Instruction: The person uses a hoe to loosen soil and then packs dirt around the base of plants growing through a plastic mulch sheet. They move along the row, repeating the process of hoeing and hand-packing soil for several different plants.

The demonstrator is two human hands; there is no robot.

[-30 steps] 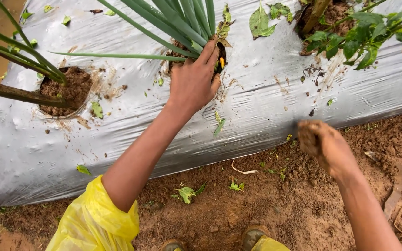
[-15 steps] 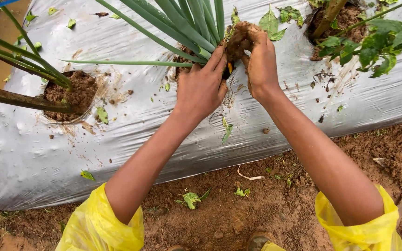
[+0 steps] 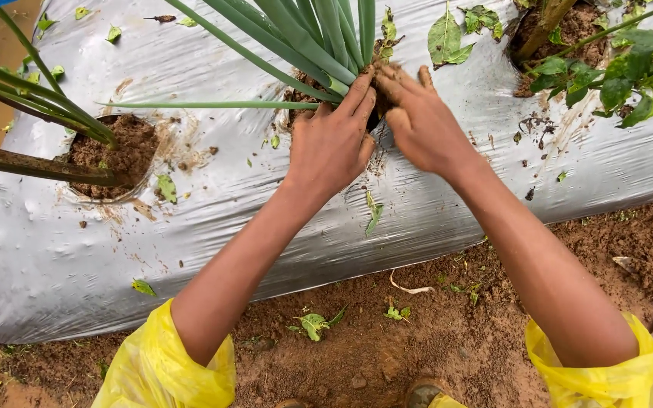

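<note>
Along the bottom edge of the frame, my two yellow plastic sleeves [image 3: 166, 366] bunch at the elbows above bare brown soil [image 3: 387, 344] strewn with torn leaf scraps; the toe of a boot [image 3: 421, 393] shows at bottom centre. Past that, in the middle of the frame, the silver plastic mulch sheet [image 3: 213, 219] humps over the raised bed, smeared with mud and dotted with bits of leaf.

My forearms cross the sheet and meet at the planting hole [image 3: 319, 87] in the upper centre. My left hand [image 3: 330, 143] lies palm down on the near rim of the hole, fingers together and pointing up at the base of the long-leaved green plant [image 3: 307, 38], touching its stalks. My right hand [image 3: 417, 117], caked with soil, rests just beside it on the right rim, fingers flat and slightly spread, pressing down, pinching nothing that I can see. Their fingertips nearly meet at the plant's base.

At left, a second hole filled with dark soil [image 3: 115, 147] holds another plant [image 3: 24, 83]. In the upper right corner, a broad-leaved bush [image 3: 614, 64] rises from a third hole.
</note>
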